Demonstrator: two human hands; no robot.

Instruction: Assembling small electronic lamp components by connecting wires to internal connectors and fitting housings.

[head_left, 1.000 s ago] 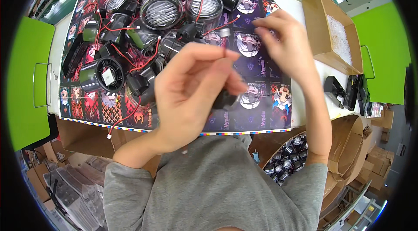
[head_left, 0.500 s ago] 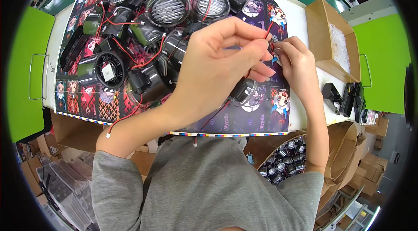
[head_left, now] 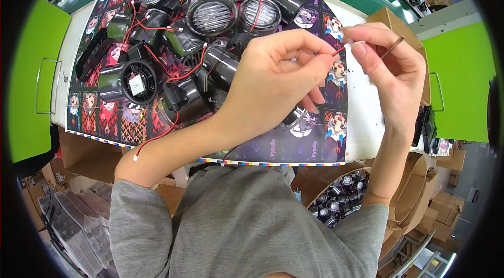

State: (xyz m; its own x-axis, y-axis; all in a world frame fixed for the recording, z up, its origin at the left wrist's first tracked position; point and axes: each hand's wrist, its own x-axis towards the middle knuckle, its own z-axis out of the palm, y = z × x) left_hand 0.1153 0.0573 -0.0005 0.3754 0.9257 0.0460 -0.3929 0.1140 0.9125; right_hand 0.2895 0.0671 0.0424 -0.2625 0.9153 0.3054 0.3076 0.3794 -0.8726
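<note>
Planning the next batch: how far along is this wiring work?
Done: cannot tell; nothing is set apart as finished. In hand: left hand grips a black unit and pinches its red wire, whose end the right hand holds. Left: a pile of units on the mat.

We see bright, even light from above, soft shadows, strong fisheye bending with black corners, and sharp focus.

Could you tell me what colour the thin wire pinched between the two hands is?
Red; the wire shows best in the head view, between the left hand and right hand.
</note>
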